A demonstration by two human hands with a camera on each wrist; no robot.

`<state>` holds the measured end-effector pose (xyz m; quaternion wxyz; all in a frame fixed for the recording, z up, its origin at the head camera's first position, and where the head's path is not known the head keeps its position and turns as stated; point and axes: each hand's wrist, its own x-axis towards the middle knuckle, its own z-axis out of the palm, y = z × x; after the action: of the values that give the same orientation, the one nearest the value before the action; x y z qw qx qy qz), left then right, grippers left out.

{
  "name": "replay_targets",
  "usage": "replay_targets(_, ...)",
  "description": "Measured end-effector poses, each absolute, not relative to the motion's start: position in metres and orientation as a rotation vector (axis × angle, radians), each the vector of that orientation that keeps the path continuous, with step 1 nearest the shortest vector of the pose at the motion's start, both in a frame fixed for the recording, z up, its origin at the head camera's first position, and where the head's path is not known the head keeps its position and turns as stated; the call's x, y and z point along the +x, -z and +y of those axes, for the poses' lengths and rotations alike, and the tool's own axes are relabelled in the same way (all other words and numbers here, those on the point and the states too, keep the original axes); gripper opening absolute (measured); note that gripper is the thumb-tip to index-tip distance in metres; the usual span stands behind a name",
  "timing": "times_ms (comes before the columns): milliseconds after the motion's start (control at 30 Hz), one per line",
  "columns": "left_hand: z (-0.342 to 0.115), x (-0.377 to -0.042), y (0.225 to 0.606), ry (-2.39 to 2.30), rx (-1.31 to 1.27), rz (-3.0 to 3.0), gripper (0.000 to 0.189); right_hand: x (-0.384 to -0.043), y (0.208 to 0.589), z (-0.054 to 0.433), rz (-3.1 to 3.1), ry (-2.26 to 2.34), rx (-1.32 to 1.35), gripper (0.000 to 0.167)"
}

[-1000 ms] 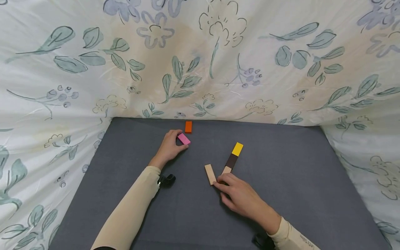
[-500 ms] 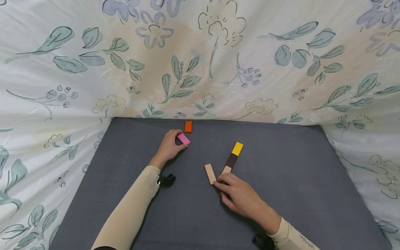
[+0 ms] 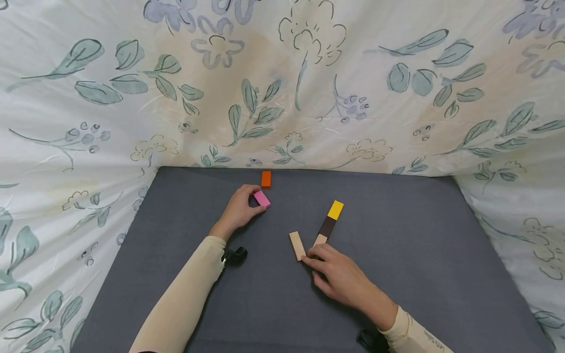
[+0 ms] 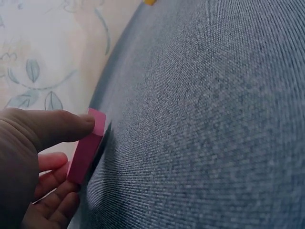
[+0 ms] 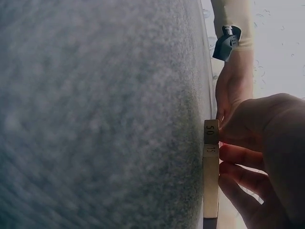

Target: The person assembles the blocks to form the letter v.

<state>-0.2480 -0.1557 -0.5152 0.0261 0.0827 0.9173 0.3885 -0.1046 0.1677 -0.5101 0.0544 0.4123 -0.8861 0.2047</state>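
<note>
My left hand pinches a pink block at the far middle of the table. In the left wrist view its thumb presses one end of that block, close to the grey cloth, and fingers support the other. My right hand touches two bare wooden blocks. One, a pale block, lies slanted on the left; the other, a tan block, is partly covered by fingers. In the right wrist view their end faces read 50 and 75, with the thumb and fingers against their upper side.
A dark brown block and a yellow block continue in line from the tan block. Behind the pink block lies an orange block. Grey cloth covers the table, and a floral curtain hangs around its back and sides.
The pink block has shifted slightly toward the right and nearer, with my left hand around it. My right hand and the other blocks hold their places.
</note>
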Motion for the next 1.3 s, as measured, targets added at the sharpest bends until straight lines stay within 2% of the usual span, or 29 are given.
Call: replay_targets(1300, -0.139, -0.233, 0.489, -1.165, 0.455, 2.777, 0.067, -0.105, 0.51, 0.168, -2.696, -0.652, 1.229, 0.035)
